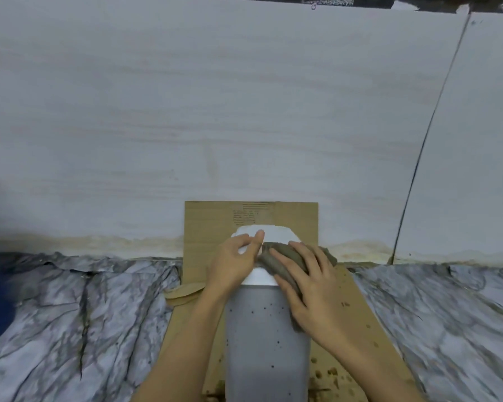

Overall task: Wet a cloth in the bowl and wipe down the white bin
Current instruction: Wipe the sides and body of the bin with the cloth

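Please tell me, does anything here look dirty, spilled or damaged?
Yes. Brown spatter marks the cardboard near the bin, whose grey side carries dark specks. The marble-pattern floor covering is wrinkled and torn, and the wall's base has a yellowish stain.

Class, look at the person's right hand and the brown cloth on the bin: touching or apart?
Touching. The head view shows the right hand lying flat on the brown cloth, fingers spread over it, pressing it against the white bin.
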Motion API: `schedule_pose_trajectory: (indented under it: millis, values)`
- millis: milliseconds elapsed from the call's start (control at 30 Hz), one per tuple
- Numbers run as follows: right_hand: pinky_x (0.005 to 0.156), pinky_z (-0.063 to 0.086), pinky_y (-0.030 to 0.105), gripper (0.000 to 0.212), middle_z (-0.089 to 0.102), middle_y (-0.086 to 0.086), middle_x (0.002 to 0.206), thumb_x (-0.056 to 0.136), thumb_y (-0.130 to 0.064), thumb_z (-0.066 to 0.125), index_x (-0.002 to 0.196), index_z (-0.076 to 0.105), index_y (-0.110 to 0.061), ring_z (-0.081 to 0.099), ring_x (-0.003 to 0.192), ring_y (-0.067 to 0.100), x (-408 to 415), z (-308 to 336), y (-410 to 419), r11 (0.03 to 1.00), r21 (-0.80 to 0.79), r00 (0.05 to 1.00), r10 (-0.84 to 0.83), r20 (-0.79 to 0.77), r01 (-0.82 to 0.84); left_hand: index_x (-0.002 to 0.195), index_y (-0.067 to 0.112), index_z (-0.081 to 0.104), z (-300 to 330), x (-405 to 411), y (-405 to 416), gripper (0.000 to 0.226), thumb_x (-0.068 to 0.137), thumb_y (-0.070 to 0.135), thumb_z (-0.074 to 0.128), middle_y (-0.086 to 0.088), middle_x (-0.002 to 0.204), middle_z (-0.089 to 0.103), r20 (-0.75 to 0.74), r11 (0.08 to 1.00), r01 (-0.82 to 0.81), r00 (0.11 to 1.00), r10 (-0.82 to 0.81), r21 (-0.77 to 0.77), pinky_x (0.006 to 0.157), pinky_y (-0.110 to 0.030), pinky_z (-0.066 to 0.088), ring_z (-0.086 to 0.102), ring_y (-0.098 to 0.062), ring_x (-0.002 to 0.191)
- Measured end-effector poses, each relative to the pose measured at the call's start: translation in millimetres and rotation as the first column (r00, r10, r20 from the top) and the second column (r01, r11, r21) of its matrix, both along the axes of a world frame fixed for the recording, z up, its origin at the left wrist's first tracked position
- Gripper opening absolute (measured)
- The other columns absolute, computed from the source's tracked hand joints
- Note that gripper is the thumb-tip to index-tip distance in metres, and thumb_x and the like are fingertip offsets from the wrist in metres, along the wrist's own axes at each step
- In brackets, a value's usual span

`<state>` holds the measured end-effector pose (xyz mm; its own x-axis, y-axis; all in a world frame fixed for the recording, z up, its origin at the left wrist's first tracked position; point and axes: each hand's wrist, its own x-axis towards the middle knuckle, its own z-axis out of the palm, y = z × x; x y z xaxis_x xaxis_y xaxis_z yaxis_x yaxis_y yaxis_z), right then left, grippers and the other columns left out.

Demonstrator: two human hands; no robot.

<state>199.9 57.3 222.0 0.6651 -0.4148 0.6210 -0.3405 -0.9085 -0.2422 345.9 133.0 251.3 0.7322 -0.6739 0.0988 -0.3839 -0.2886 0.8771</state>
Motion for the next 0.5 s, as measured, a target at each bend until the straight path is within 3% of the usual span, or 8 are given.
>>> schedule_pose_trajectory:
  millis: [67,100,233,300,367,433,500]
  values:
    - [0.101,0.037,0.057,0.043,0.055,0.000,0.134,0.095,-0.048,0.035,0.130,0.056,-0.034,0.046,0.127,0.033,19.2,7.3,4.4,0.990,-0.040,0.991,-0.137,0.006,0.137,0.080,0.031,0.064,10.1,3.4,-5.7,0.053,0.094,0.063,0.024,0.026,0.074,0.059,-0.122,0.993,0.105,0.986,-0.111,-0.060,0.069,-0.006,0.040,0.057,0.013,0.075]
    - [0.100,0.037,0.059,0.043,0.059,0.000,0.130,0.093,-0.050,0.035,0.125,0.060,-0.033,0.050,0.124,0.034,30.1,10.8,8.4,0.978,-0.081,0.981,-0.193,0.009,0.193,0.081,0.032,0.063,14.6,7.4,-8.3,0.052,0.096,0.059,0.021,0.026,0.075,0.058,-0.212,0.987,0.138,0.965,-0.154,-0.088,0.064,-0.006,0.038,0.057,0.014,0.071]
    - [0.104,0.030,0.056,0.042,0.059,0.000,0.133,0.092,-0.048,0.039,0.124,0.062,-0.031,0.053,0.124,0.030,49.8,-4.9,13.7,0.943,-0.217,0.968,-0.245,0.062,0.252,0.119,0.022,0.061,13.5,25.5,-13.4,0.051,0.099,0.051,0.024,0.006,0.111,0.060,-0.282,0.976,0.203,0.934,-0.219,-0.085,0.074,-0.013,0.040,0.056,0.000,0.092]
    - [0.108,0.024,0.055,0.045,0.048,0.000,0.143,0.093,-0.044,0.039,0.136,0.047,-0.035,0.041,0.133,0.030,41.2,-24.0,5.9,0.925,-0.274,0.965,-0.247,0.092,0.263,0.122,0.026,0.059,6.6,24.3,-15.8,0.051,0.097,0.056,0.027,0.009,0.113,0.057,-0.233,0.973,0.200,0.946,-0.223,-0.119,0.080,-0.017,0.040,0.054,-0.002,0.098]
    - [0.109,0.023,0.055,0.048,0.033,-0.001,0.152,0.094,-0.038,0.037,0.143,0.033,-0.037,0.023,0.141,0.029,28.7,-50.2,1.7,0.909,-0.339,0.970,-0.229,0.081,0.243,0.108,0.039,0.059,4.0,22.1,-21.5,0.039,0.092,0.063,0.032,0.015,0.107,0.055,-0.138,0.973,0.202,0.967,-0.216,-0.109,0.078,-0.021,0.038,0.052,0.000,0.092]
    - [0.108,0.025,0.052,0.046,0.020,-0.003,0.155,0.098,-0.034,0.031,0.144,0.029,-0.037,0.007,0.147,0.026,12.4,-87.0,6.1,0.897,-0.395,0.979,-0.202,0.032,0.198,0.090,0.042,0.056,7.9,23.2,-26.6,0.032,0.084,0.070,0.043,0.017,0.099,0.053,-0.118,0.984,0.167,0.978,-0.173,-0.058,0.074,-0.023,0.037,0.051,-0.002,0.087]
    - [0.108,0.023,0.047,0.048,0.013,-0.002,0.157,0.097,-0.036,0.028,0.145,0.025,-0.040,0.001,0.148,0.024,-4.2,-121.6,15.5,0.897,-0.405,0.981,-0.193,0.003,0.178,0.086,0.040,0.060,4.4,29.6,-31.3,0.039,0.072,0.076,0.053,0.015,0.099,0.054,-0.118,0.990,0.131,0.984,-0.136,-0.048,0.074,-0.027,0.042,0.053,-0.005,0.091]
